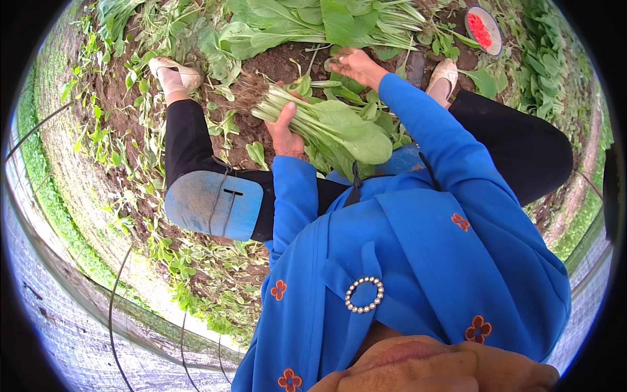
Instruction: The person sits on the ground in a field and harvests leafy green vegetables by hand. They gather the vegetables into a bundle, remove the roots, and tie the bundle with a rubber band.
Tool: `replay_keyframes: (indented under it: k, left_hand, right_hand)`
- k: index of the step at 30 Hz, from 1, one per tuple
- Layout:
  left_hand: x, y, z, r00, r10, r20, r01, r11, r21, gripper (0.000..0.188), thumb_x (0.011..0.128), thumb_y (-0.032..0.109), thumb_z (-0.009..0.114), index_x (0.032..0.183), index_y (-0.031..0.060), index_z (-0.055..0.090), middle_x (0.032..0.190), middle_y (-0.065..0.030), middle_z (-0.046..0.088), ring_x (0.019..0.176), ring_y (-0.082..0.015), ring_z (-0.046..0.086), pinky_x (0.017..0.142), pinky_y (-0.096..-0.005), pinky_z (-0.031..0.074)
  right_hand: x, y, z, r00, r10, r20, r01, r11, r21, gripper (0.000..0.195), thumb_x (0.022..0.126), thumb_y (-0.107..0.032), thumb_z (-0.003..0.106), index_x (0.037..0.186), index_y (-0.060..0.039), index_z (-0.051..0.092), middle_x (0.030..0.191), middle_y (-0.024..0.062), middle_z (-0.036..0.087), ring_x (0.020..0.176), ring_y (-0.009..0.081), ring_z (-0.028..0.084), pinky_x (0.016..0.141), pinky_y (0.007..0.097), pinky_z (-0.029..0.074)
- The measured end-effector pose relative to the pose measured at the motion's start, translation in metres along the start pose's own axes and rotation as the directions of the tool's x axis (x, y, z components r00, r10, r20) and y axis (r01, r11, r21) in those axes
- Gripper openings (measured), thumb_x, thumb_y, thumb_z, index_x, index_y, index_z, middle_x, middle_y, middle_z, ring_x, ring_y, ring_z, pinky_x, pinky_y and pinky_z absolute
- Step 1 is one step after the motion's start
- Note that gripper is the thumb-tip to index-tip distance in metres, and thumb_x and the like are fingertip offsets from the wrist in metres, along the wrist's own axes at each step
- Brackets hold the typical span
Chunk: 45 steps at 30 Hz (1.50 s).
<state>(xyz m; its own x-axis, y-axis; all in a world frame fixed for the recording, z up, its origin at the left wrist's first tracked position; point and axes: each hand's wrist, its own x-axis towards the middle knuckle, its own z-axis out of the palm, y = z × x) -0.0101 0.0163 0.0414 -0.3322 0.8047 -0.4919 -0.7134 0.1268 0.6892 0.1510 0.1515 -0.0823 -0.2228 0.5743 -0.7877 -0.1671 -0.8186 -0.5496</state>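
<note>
My left hand grips a bunch of leafy greens by its pale stems, thumb on top. The bunch's brown roots point up and left, and its broad leaves lie towards my lap. Up and right of it, my right hand is over the soil beside loose leaves, with its fingers spread apart; whether something small is between the fingertips is unclear. Just beyond this hand lies a large pile of cut greens, stems towards the right.
A white bowl with red pieces stands at the upper right. A row of leafy greens runs along the right. Loose leaves and small plants cover the soil at left. A blue foam pad is tied at my left knee. Thin hoops stand lower left.
</note>
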Motion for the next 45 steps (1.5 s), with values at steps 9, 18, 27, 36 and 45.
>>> replay_keyframes:
  k: [9, 18, 27, 36, 45]
  left_hand:
    - [0.001, -0.001, 0.002, 0.999, -0.045, -0.016, 0.045, 0.999, -0.022, 0.071, 0.070, 0.006, 0.070, 0.133, 0.0007, 0.040, 0.094, -0.0113, 0.061, 0.084, -0.0248, 0.062, 0.080, -0.0386, 0.052]
    - [-0.003, 0.000, -0.006, 1.000, -0.019, 0.014, 0.020, 0.998, -0.053, 0.067, 0.071, 0.004, 0.070, 0.131, 0.0021, 0.042, 0.096, -0.0119, 0.062, 0.085, -0.0253, 0.063, 0.079, -0.0389, 0.052]
    - [-0.011, 0.004, -0.006, 0.998, 0.008, 0.058, -0.006, 0.999, -0.043, 0.064, 0.072, 0.003, 0.069, 0.131, 0.0022, 0.044, 0.097, -0.0120, 0.062, 0.086, -0.0248, 0.063, 0.080, -0.0390, 0.052]
    - [-0.018, 0.003, -0.008, 0.997, 0.010, 0.077, -0.005, 0.998, -0.061, 0.063, 0.072, 0.004, 0.068, 0.131, 0.0017, 0.044, 0.097, -0.0110, 0.062, 0.087, -0.0239, 0.061, 0.082, -0.0380, 0.051]
    - [-0.017, 0.000, -0.014, 0.997, -0.007, 0.082, 0.011, 0.999, -0.053, 0.064, 0.072, 0.004, 0.069, 0.131, 0.0032, 0.043, 0.098, -0.0112, 0.061, 0.088, -0.0236, 0.061, 0.084, -0.0395, 0.051]
  right_hand:
    - [0.050, 0.013, 0.041, 0.978, 0.030, -0.208, 0.151, 0.590, 0.793, 0.021, 0.088, -0.002, 0.058, 0.106, 0.0046, 0.049, 0.109, 0.0168, 0.052, 0.092, 0.0264, 0.055, 0.079, 0.0387, 0.053]
    - [0.031, -0.005, 0.052, 0.969, 0.002, -0.246, 0.189, 0.631, 0.752, 0.019, 0.090, -0.003, 0.057, 0.108, -0.0003, 0.052, 0.108, 0.0144, 0.054, 0.089, 0.0280, 0.055, 0.081, 0.0440, 0.054]
    - [0.006, -0.037, 0.058, 0.945, -0.087, -0.315, 0.295, 0.643, 0.707, 0.022, 0.088, -0.014, 0.066, 0.103, -0.0022, 0.056, 0.098, 0.0110, 0.058, 0.087, 0.0236, 0.056, 0.072, 0.0393, 0.052]
    - [-0.032, -0.038, -0.063, 0.978, -0.202, 0.049, 0.188, 0.959, 0.210, 0.029, 0.088, -0.014, 0.067, 0.112, -0.0021, 0.056, 0.107, 0.0074, 0.062, 0.099, 0.0205, 0.060, 0.089, 0.0380, 0.052]
    - [-0.023, -0.007, -0.086, 0.943, -0.049, -0.329, 0.095, 0.987, 0.126, 0.042, 0.086, -0.015, 0.068, 0.124, -0.0079, 0.051, 0.107, 0.0090, 0.062, 0.093, 0.0195, 0.060, 0.068, 0.0347, 0.050]
